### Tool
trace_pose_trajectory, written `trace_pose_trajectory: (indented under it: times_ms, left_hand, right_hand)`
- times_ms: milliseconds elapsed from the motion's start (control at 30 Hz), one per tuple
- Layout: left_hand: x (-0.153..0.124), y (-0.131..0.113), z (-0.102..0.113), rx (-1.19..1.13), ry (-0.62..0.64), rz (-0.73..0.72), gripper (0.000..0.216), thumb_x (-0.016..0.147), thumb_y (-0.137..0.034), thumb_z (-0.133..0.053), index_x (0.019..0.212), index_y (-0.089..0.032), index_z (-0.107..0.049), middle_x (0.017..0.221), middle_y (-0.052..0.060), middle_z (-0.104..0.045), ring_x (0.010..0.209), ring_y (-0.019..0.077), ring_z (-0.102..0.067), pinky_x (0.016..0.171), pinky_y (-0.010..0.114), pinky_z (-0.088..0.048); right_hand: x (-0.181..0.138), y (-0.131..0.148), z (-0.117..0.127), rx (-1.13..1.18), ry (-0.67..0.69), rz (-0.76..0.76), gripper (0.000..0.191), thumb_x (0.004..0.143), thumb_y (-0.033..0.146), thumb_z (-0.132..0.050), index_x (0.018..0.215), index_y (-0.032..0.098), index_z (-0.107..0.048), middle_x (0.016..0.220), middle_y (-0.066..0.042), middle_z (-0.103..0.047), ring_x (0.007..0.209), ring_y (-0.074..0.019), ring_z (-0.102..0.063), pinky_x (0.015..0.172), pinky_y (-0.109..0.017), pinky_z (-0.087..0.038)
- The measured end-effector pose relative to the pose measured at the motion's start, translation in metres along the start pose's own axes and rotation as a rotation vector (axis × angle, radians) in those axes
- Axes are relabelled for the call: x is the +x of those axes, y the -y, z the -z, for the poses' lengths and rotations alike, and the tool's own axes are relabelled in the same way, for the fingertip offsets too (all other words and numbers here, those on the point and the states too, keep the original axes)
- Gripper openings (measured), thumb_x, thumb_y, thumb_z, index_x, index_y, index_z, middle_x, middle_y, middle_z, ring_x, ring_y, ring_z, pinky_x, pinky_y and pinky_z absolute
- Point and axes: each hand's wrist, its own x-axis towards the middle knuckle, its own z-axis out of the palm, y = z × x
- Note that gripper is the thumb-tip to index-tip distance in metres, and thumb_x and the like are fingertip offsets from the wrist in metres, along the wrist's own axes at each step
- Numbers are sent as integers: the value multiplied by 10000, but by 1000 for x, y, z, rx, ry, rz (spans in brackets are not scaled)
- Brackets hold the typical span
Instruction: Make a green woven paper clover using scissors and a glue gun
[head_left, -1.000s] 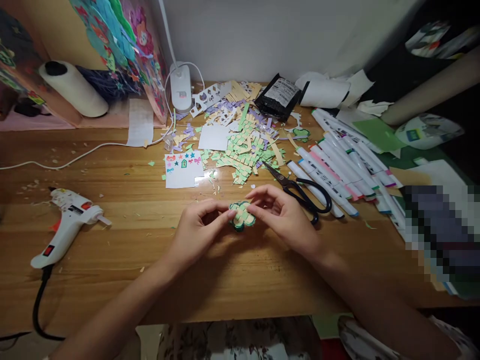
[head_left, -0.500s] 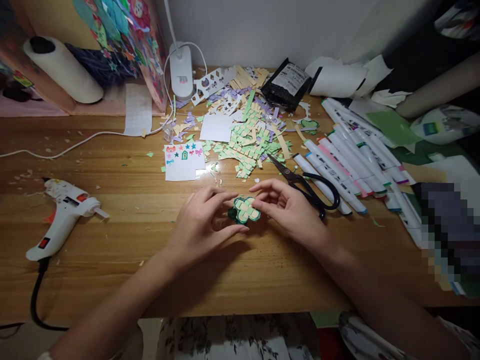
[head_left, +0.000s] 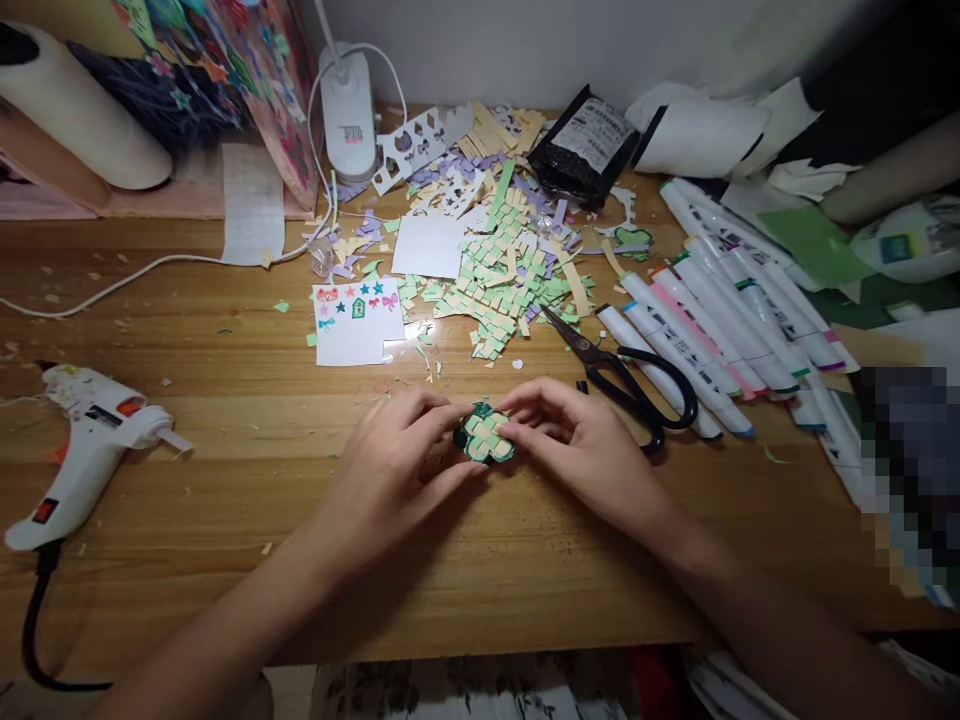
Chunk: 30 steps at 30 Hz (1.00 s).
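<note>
A small woven paper flower (head_left: 487,438), cream and pale green with a dark green edge, is held just above the desk. Thumb and forefinger of my right hand (head_left: 577,430) pinch its right side. My left hand (head_left: 401,450) curls around the left side, its forefinger and thumb tips at the flower's edge. A dark green piece shows partly behind the flower, between the fingers of my left hand. Black-handled scissors (head_left: 637,385) lie open just beyond my right hand. A white card with small coloured stickers (head_left: 356,340) lies beyond my left hand.
A white glue gun (head_left: 97,430) lies at the left with its cord. Woven paper scraps (head_left: 499,300) cover the back middle, near a black packet (head_left: 585,145) and a white lamp base (head_left: 349,115). Several markers (head_left: 697,330) lie at the right; a white cable (head_left: 150,265) crosses the left.
The flower has tilted slightly, and my left fingers have closed in to its edge. My right hand keeps its pinch. The camera view has shifted a little.
</note>
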Motion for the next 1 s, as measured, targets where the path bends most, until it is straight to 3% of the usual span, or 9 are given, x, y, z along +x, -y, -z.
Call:
trace_pose_trajectory:
  times_ms: [833,933,1000]
  left_hand:
    - [4,4,-3,32,8,-5,368,828,-345,-622,1172,-226,-565,1030,70,-568,946,211,-522,790,360,-433]
    - [4,3,-3,25,12,2,372,824,-335,-630,1171,-216,-569,1031,66,-565,950,205,-521,795,355,-432]
    - [3,3,-3,17,10,0,377,825,-328,-630,1177,-211,-565,1033,64,-562,952,200,-520,801,349,-431]
  right_hand:
    - [1,-6,-3,-137,-37,59,115,817,261,-646,915,212,-613,776,-16,-654,707,-152,-627,601,-243,-516]
    - [-1,-2,2,-234,-48,147,119,830,260,-636,937,213,-620,772,-15,-648,686,-147,-618,593,-242,-501]
    - [-2,2,8,-411,-28,319,113,863,251,-594,949,216,-657,749,-19,-638,661,-144,-594,591,-254,-467]
